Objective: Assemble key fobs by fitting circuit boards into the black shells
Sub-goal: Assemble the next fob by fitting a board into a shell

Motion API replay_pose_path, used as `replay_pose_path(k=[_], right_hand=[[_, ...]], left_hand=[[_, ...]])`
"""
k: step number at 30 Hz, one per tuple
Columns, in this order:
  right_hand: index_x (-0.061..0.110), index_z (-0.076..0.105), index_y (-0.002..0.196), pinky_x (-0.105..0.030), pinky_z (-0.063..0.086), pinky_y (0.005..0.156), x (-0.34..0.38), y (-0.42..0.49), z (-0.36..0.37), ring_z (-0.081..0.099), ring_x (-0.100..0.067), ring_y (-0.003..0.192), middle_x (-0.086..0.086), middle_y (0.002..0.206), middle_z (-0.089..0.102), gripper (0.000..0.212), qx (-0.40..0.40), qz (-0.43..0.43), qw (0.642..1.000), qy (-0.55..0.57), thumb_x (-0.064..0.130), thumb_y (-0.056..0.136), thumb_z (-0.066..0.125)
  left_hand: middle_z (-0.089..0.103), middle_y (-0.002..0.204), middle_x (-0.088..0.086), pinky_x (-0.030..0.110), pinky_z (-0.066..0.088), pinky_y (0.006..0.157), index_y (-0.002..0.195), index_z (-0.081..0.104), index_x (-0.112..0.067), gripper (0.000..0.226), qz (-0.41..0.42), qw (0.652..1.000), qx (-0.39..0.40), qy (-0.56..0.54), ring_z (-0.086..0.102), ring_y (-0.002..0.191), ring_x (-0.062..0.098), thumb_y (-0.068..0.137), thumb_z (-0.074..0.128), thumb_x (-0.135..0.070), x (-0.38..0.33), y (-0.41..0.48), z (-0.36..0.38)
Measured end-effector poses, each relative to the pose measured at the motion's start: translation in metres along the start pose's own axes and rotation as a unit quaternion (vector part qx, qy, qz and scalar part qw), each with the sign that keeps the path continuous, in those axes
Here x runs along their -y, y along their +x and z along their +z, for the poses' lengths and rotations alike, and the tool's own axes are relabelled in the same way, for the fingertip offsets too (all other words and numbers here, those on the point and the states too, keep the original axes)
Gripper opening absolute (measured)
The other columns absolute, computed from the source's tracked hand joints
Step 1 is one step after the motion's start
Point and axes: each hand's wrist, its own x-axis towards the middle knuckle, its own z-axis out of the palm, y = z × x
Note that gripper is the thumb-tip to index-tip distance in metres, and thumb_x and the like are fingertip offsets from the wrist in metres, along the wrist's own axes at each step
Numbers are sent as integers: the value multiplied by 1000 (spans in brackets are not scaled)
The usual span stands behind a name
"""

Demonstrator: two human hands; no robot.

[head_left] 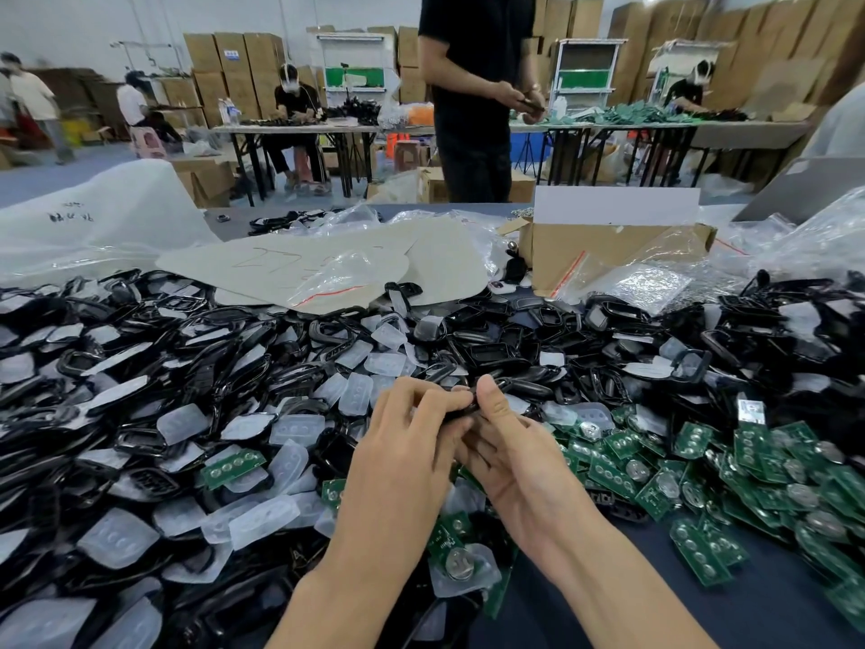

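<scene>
Both my hands meet at the middle of the table over the pile. My left hand (402, 452) curls its fingers round a small black shell (461, 407), and my right hand (510, 447) pinches the same shell from the other side, thumb on top. Most of the shell is hidden by my fingers, so I cannot tell if a board sits inside it. Loose black shells (154, 381) mixed with translucent button pads (117, 538) cover the left and centre. Green circuit boards (702, 475) with coin cells lie heaped at the right.
A cardboard box (608, 255) and clear plastic bags (655, 283) stand at the back right, grey sheets (327, 260) at the back centre. A person in black (472, 100) stands beyond the table's far edge. Dark bare tabletop (772, 615) shows at the front right.
</scene>
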Motion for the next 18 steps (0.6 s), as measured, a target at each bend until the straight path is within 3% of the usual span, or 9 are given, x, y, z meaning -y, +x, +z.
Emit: replay_pose_path(k=[3,6,10,13,15,18], right_hand=[[-7,73,108,-26,60,77,-1,0,1,74,-26,96,-24,111,73,57,4,10,1000,15,42,77,77],[-7,72,111,-25,60,78,-1,0,2,74,-24,95,-21,108,74,58,16,9,1000,22,41,77,77],[-3,73,113,-25,60,81,-2,0,1,73,-23,96,-22,113,73,58,13,-5,1000,20,42,76,78],[7,80,99,-23,58,78,-1,0,1,74,-21,95,-18,106,76,43,8,-28,1000,-5,44,77,77],[13,81,96,-23,58,80,1,0,1,75,-23,100,-16,106,77,39,5,-51,998,-28,46,76,77],[25,81,98,-25,58,87,5,-1,0,74,-23,104,-8,108,78,38,-16,-110,987,-116,52,72,78]], left_hand=[[50,96,-6,34,53,62,110,62,-24,15,3,1000,-20,12,56,85,15,96,59,-19,1,-1,-1],[53,90,-5,38,53,58,103,67,-22,31,-20,999,-32,14,60,79,18,85,66,3,4,-1,1],[57,87,-4,39,55,62,99,72,-20,30,-45,998,-48,-18,65,78,21,84,70,6,3,1,2],[58,92,-11,25,53,71,100,71,-25,20,-63,996,-34,-60,63,84,11,88,74,-9,-5,2,1],[63,93,-14,16,50,75,98,67,-35,8,-150,978,-12,-145,65,88,7,91,68,-31,-8,3,-3],[72,83,-2,23,53,65,96,70,-27,27,-314,892,28,-323,66,71,9,88,61,-51,-8,9,-8]])
